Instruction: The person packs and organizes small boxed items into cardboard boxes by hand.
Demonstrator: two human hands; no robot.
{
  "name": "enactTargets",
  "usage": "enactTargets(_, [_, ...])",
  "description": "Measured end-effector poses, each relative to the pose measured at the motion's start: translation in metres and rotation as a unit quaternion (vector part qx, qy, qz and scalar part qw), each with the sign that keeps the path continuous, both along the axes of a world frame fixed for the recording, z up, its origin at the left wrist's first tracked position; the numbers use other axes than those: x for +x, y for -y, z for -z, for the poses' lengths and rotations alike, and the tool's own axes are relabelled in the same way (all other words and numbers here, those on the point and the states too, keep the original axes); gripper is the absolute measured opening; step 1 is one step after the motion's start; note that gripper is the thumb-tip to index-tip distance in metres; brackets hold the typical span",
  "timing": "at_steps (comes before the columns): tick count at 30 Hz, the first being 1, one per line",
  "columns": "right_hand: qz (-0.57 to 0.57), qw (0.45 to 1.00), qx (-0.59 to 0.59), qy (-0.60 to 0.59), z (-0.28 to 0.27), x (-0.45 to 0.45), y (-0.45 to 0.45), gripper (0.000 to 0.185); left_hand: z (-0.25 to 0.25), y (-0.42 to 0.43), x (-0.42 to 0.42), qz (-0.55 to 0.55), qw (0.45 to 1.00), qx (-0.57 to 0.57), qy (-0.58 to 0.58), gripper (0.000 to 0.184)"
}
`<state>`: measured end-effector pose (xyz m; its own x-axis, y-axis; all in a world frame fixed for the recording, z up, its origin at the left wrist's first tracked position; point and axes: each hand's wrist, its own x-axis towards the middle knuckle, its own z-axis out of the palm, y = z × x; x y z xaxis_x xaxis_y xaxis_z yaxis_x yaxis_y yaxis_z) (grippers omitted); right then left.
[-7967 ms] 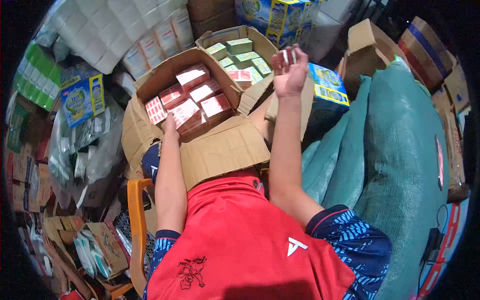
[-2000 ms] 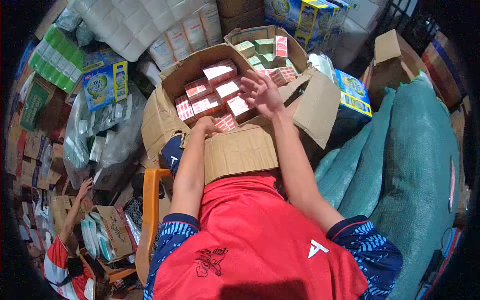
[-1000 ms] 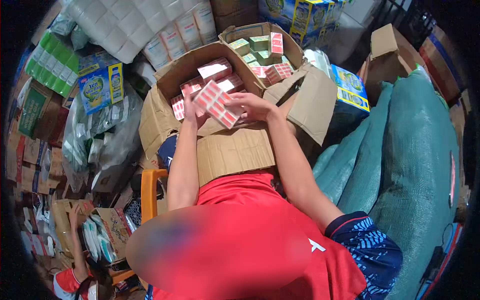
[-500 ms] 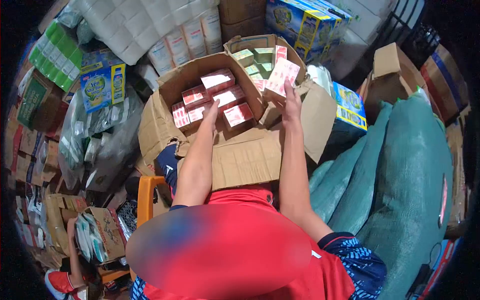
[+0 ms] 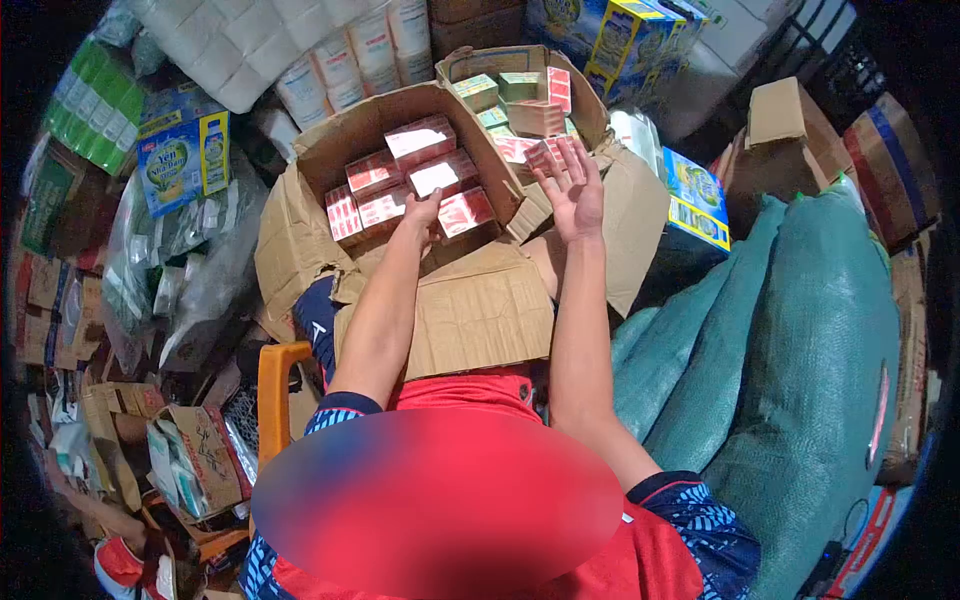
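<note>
Red block (image 5: 536,119) moved onto green packs (image 5: 518,86), corrugated carton (image 5: 592,112), right hand (image 5: 575,203) open, left hand (image 5: 422,222) half open at glossy bricks (image 5: 465,212)

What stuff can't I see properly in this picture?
All in the head view:
Left hand: some fingertips are hidden behind the hand itself.
Red packs: any writing is too small to read.
Red shirt: the front is covered by a blurry patch.
Green sacks: their sides hide what's inside.
White rolls: cut off by the top edge.

Seating: orange chair (image 5: 272,400), left
Right side: bulging teal sacks (image 5: 825,350), side by side
Back: stacked white rolls (image 5: 240,50), blue-yellow cartons (image 5: 640,45)
Light: pale, outer edges dark
</note>
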<state>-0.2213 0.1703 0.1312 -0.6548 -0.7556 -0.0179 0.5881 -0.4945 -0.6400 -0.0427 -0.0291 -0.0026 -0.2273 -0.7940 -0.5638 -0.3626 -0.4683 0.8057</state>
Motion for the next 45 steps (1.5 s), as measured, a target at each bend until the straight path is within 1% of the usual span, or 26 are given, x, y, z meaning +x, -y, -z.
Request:
enactTargets(2, [0.003, 1.000, -0.013, 0.018, -0.002, 0.002, -0.001, 0.057, -0.015, -0.009, 0.001, -0.007, 1.000, 0.009, 0.000, 0.074])
enactTargets(3, [0.004, 0.999, -0.019, 0.028, -0.001, 0.002, -0.001, 0.056, -0.016, -0.012, 0.003, -0.010, 1.000, 0.013, 0.000, 0.068])
enactTargets(6, [0.003, 1.000, 0.003, 0.028, 0.000, 0.003, 0.001, 0.059, -0.007, 0.000, 0.012, 0.015, 0.996, 0.070, -0.054, 0.050])
enactTargets(9, [0.004, 0.999, 0.008, 0.036, 0.002, 0.004, 0.004, 0.058, -0.003, -0.004, 0.014, -0.022, 0.994, 0.099, -0.042, 0.045])
enactTargets(12, [0.007, 0.999, 0.008, 0.045, 0.007, 0.005, 0.006, 0.057, -0.032, -0.022, 0.020, -0.012, 0.993, 0.109, -0.043, 0.043])
enactTargets(14, [0.011, 0.999, 0.012, 0.049, 0.009, 0.005, 0.008, 0.057, -0.002, -0.003, 0.018, 0.014, 0.989, 0.150, -0.012, 0.043])
enactTargets(15, [0.013, 0.999, 0.015, 0.050, 0.009, 0.006, 0.008, 0.057, 0.002, 0.000, 0.018, 0.027, 0.985, 0.170, 0.004, 0.044])
enactTargets(17, [0.014, 0.998, 0.010, 0.055, 0.009, 0.007, 0.008, 0.051, 0.011, 0.000, 0.018, 0.000, 0.987, 0.159, -0.012, 0.045])
enactTargets(21, [0.017, 0.997, 0.008, 0.075, 0.001, 0.009, 0.005, 0.046, -0.001, -0.011, 0.014, -0.049, 0.988, 0.136, -0.047, 0.047])
enactTargets(24, [0.021, 0.996, -0.003, 0.085, -0.001, 0.009, 0.003, 0.045, -0.014, -0.011, 0.013, 0.014, 0.993, 0.118, 0.013, 0.046])
enactTargets(26, [0.021, 0.996, -0.006, 0.089, -0.001, 0.009, 0.001, 0.046, 0.001, 0.000, 0.014, 0.089, 0.990, 0.108, -0.026, 0.069])
enactTargets(28, [0.021, 0.995, -0.012, 0.097, 0.002, 0.008, 0.004, 0.047, 0.004, 0.005, 0.019, 0.128, 0.986, 0.094, -0.043, 0.080])
enactTargets(29, [0.021, 0.994, -0.014, 0.103, 0.004, 0.007, 0.005, 0.048, 0.007, 0.004, 0.022, 0.131, 0.987, 0.086, -0.041, 0.079])
enactTargets(32, [0.025, 0.994, -0.010, 0.106, 0.007, 0.005, 0.006, 0.051, 0.007, 0.005, 0.023, 0.118, 0.986, 0.113, -0.040, 0.079])
enactTargets(34, [0.028, 0.994, -0.004, 0.105, 0.007, 0.006, 0.007, 0.053, 0.005, 0.002, 0.023, 0.093, 0.985, 0.127, -0.070, 0.065])
enactTargets(36, [0.031, 0.994, 0.001, 0.105, 0.008, 0.006, 0.007, 0.055, -0.001, -0.005, 0.024, 0.058, 0.982, 0.122, -0.129, 0.041])
enactTargets(39, [0.029, 0.994, 0.000, 0.103, 0.009, 0.006, 0.007, 0.053, -0.016, -0.016, 0.024, -0.026, 0.998, 0.035, -0.039, 0.051])
enactTargets(42, [0.032, 0.994, -0.005, 0.104, 0.009, 0.006, 0.009, 0.050, -0.022, -0.013, 0.024, -0.062, 0.997, -0.006, -0.050, 0.064])
enactTargets(45, [0.026, 0.994, -0.012, 0.101, 0.007, 0.006, 0.008, 0.046, -0.061, -0.023, 0.038, -0.030, 0.997, -0.052, -0.046, 0.065])
